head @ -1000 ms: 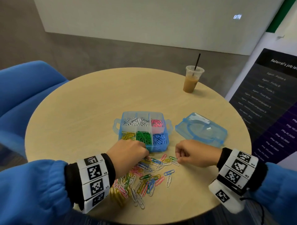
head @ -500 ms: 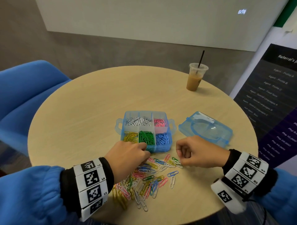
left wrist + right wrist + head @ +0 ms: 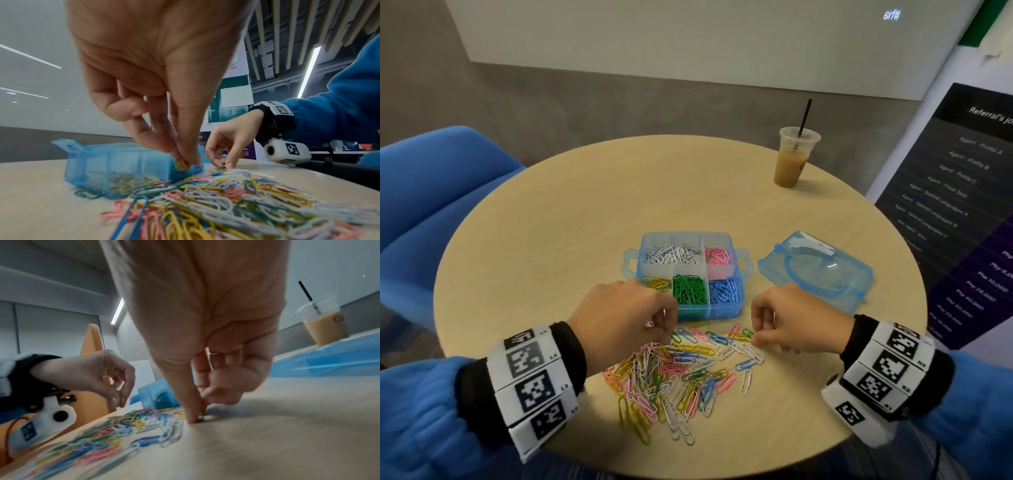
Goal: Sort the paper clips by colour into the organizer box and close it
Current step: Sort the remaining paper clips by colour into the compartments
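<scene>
The blue organizer box (image 3: 709, 311) stands open mid-table, holding white, pink, yellow, green and blue clips in separate compartments. Its lid (image 3: 815, 267) lies to the right. A mixed pile of paper clips (image 3: 674, 377) is spread in front of the box. My left hand (image 3: 666, 329) hovers at the pile's far edge by the box front and pinches a yellow clip (image 3: 182, 164) between thumb and fingertips. My right hand (image 3: 756, 337) has its fingers curled down at the pile's right edge, with thumb and forefinger closing on a green clip (image 3: 200, 419) that lies on the table.
An iced coffee cup (image 3: 792, 164) with a straw stands at the back right of the round wooden table (image 3: 585, 222). A blue chair (image 3: 431, 192) is on the left, and a dark poster (image 3: 962, 205) on the right.
Both hands stay at the far edge of the pile. The right hand's fingertips have come down onto the clips. The head view has shifted slightly.
</scene>
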The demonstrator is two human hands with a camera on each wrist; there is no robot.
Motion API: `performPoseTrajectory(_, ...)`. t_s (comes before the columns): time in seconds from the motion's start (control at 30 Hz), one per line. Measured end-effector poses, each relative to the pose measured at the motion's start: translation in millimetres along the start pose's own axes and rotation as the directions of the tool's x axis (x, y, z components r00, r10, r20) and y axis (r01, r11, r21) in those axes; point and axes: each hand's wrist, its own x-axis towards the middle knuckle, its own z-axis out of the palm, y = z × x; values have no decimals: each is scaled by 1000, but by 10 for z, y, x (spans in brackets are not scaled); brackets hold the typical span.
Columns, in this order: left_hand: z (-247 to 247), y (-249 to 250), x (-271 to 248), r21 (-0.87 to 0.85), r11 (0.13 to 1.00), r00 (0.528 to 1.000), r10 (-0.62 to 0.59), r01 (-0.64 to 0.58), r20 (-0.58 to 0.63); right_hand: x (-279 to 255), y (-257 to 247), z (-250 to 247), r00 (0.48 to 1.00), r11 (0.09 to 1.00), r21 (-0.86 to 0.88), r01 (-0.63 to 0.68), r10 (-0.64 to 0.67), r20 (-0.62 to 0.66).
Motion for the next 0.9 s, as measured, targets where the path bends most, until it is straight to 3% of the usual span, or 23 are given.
performPoseTrajectory(0.13,23,-88,-33,-91,995,999,-37,36,-7,16,-28,28,998,992,-109,57,-52,45)
performPoseTrajectory(0.2,43,-141,-23,-273,961,998,-57,48,-22,3,-22,16,996,990,-126,57,-47,80)
performPoseTrajectory(0.27,41,-189,5,-488,872,998,-58,34,-34,-7,-3,-41,993,992,-115,54,-41,114)
performPoseTrajectory(0.33,19,-219,23,-639,768,998,-54,35,-10,-7,-5,-148,990,999,-13,34,-32,134)
performPoseTrajectory(0.4,14,-230,23,-693,719,998,-33,56,46,15,-71,-247,990,984,173,32,-55,129)
performPoseTrajectory(0.5,28,-233,24,-718,692,996,-29,79,81,115,-266,-306,993,919,378,114,-106,-42)
performPoseTrajectory(0.6,22,-257,-11,-621,782,997,-8,54,77,255,-440,-236,953,927,301,226,-146,-266)
performPoseTrajectory(0.67,-24,-242,-75,-347,936,994,-30,64,102,280,-557,-146,907,948,110,298,-245,-344)
performPoseTrajectory(0.77,-51,-148,-157,25,1000,989,11,-15,145,230,-752,18,903,914,-76,399,-406,-143)
performPoseTrajectory(0.83,-22,-82,-189,81,993,978,72,-89,194,224,-817,121,918,897,-205,391,-396,20)
performPoseTrajectory(0.9,14,-69,-215,98,989,977,90,-111,195,218,-847,164,928,892,-259,370,-367,60)
